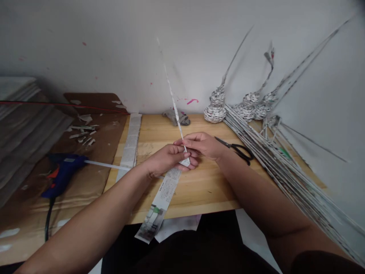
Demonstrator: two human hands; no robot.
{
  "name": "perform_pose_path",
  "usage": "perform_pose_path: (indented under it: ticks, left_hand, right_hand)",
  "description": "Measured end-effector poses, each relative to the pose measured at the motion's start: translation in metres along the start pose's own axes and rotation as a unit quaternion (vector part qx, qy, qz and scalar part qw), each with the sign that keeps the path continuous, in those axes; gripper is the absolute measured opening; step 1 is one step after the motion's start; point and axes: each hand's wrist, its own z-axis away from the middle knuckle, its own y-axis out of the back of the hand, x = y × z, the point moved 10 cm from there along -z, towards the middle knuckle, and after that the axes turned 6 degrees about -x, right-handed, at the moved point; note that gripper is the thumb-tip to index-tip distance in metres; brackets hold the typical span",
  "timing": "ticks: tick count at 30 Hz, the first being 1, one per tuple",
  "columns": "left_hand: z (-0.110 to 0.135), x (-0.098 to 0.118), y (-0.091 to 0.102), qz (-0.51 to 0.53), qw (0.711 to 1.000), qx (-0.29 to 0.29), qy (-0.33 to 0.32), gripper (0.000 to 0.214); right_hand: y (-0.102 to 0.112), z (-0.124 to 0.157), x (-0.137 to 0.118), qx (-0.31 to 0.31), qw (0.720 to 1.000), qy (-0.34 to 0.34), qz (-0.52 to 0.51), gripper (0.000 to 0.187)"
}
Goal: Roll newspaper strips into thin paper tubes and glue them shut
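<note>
A long newspaper strip [167, 190] lies over the wooden table [205, 186] and hangs past its front edge. Its far end is rolled into a thin paper tube [173, 101] that sticks up and away toward the wall. My left hand [167, 159] and my right hand [203, 144] meet at the spot where the flat strip turns into the tube. Both have their fingers pinched shut on the rolled paper. The strip's very corner peeks out under my left fingers.
A blue glue gun [63, 173] with a glue stick lies on cardboard at the left. Black scissors [239, 149] rest right of my hands. Many rolled paper tubes [288, 175] lie along the right, with several coiled paper shapes [216, 108] by the wall. Another strip [131, 142] lies flat.
</note>
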Motion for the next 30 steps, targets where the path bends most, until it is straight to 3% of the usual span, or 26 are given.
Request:
perform_pose_path:
  ticks: [9, 16, 21, 27, 30]
  left_hand:
    - [0.001, -0.001, -0.006, -0.019, 1.000, -0.002, -0.005, 0.035]
    - [0.000, -0.004, -0.006, -0.024, 1.000, -0.010, 0.000, 0.035]
    - [0.001, -0.001, -0.006, -0.044, 0.999, 0.001, -0.007, 0.033]
    - [0.002, -0.001, -0.008, -0.053, 0.999, -0.005, 0.004, 0.036]
    - [0.003, -0.003, -0.009, -0.059, 0.998, -0.006, 0.015, 0.037]
  right_hand:
    - [0.014, -0.002, 0.005, 0.092, 0.995, 0.003, -0.030, 0.029]
    - [0.004, -0.001, 0.006, 0.035, 0.999, -0.017, -0.032, 0.031]
    - [0.016, 0.001, 0.003, 0.118, 0.991, -0.003, -0.059, 0.037]
    - [0.008, 0.000, -0.001, 0.064, 0.998, -0.013, -0.022, 0.032]
    - [0.018, 0.002, -0.002, 0.118, 0.992, 0.002, -0.035, 0.032]
